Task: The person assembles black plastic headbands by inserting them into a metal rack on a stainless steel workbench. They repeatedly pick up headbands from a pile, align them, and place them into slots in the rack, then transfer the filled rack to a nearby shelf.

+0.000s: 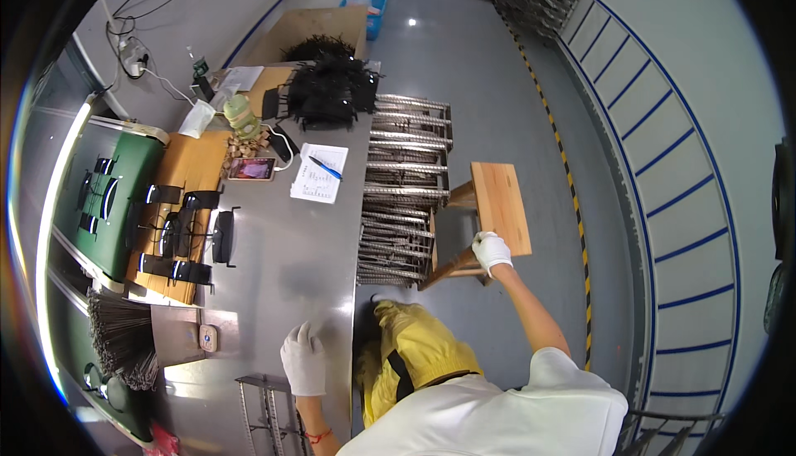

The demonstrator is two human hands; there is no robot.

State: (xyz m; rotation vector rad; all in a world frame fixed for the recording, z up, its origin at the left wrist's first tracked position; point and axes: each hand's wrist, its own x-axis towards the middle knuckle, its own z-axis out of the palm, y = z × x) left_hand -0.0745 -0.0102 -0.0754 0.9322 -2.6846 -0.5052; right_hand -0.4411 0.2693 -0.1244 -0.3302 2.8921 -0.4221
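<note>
My right hand (492, 252), in a white glove, is closed round the near left edge of a wooden stool (502, 203) standing on the floor. In a matching glove, my left hand (303, 360) is over the near right part of the metal table (286, 232), its fingers stretched out and nothing in them. Whether it touches the tabletop I cannot tell. Beside it stands a metal rack frame (267, 402). Between the table and the stool are stacked metal racks (398, 244) with toothed bars.
Black curved pieces (170, 232) lie on a wooden board at the left. A phone (251, 169), paper with a blue pen (319, 176), a green bottle (240, 116) and a black pile (327, 87) are farther back. Thin rods (124, 336) stand bundled. Striped tape (557, 137) crosses the floor.
</note>
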